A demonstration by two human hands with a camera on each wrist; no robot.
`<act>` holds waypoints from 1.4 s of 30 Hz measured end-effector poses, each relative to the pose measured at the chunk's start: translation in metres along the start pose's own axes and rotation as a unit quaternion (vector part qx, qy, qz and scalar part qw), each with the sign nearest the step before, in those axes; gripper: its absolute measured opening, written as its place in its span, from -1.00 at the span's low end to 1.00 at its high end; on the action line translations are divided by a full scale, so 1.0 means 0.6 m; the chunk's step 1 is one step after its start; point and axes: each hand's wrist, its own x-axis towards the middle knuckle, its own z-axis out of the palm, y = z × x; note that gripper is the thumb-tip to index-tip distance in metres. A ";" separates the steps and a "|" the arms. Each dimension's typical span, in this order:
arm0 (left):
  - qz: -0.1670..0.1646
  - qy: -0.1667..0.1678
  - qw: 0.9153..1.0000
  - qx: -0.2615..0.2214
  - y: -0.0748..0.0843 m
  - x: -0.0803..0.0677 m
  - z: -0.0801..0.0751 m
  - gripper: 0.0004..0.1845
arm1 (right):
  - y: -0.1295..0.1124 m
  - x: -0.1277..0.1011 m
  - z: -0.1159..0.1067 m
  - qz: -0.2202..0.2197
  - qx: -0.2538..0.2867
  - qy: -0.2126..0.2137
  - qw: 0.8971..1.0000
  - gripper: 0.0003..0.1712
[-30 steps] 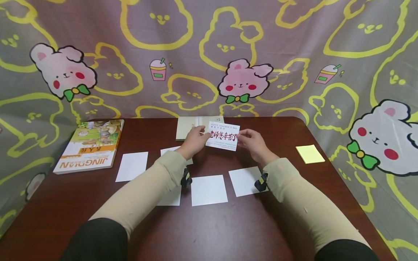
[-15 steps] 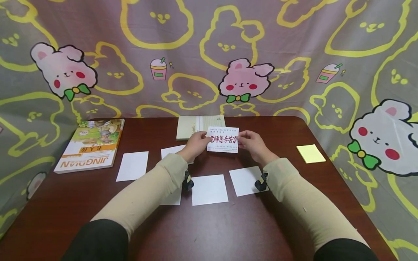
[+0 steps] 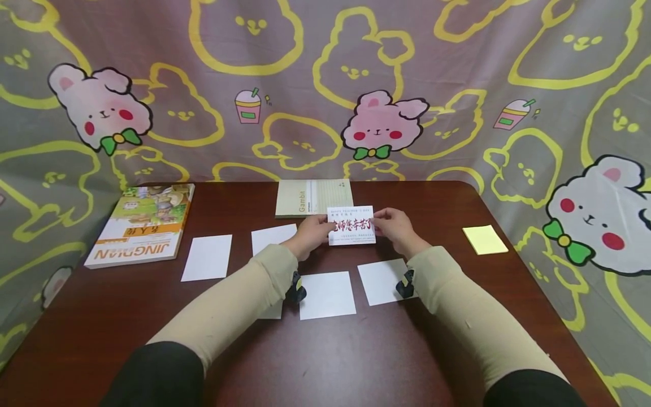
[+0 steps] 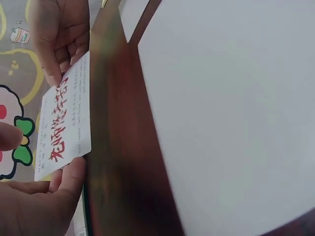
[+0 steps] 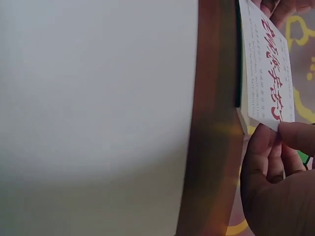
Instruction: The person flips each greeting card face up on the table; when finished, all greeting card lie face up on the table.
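Left wrist view alone shows fingers [image 4: 69,179] beneath the card [image 4: 64,123].

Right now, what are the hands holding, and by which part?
Both hold one small white card with red characters. The left hand pinches its left short edge, the right hand its right short edge, above the table.

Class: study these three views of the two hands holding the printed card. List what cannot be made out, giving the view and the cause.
1. Small grey print on the white card with red lettering: too small in the head view, blurred in both wrist views.
2. Blank white paper sheet under the left sleeve: mostly covered, head view.
3. Left hand fingertips: hidden behind the card, head view.
4. Right hand: cut off by the right wrist view's edge.
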 end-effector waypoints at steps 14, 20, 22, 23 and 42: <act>-0.020 -0.037 0.998 0.041 0.001 -0.011 0.004 -0.57 | 0.008 0.013 -0.001 0.015 -0.144 -0.024 0.989 -0.76; -0.019 -0.034 0.998 0.049 0.004 -0.012 0.002 -0.61 | -0.001 0.015 -0.005 0.007 -0.175 -0.062 0.983 -0.67; -0.020 -0.037 0.998 0.055 0.005 -0.013 0.001 -0.60 | -0.005 0.015 -0.005 0.007 -0.184 -0.070 0.980 -0.66; -0.023 -0.037 0.997 0.058 0.005 -0.013 0.001 -0.59 | -0.006 0.016 -0.005 0.008 -0.191 -0.072 0.979 -0.66; 0.012 -0.004 0.993 0.121 0.003 -0.041 -0.084 -0.27 | -0.050 0.014 0.019 -0.034 -0.196 -0.086 0.976 -0.56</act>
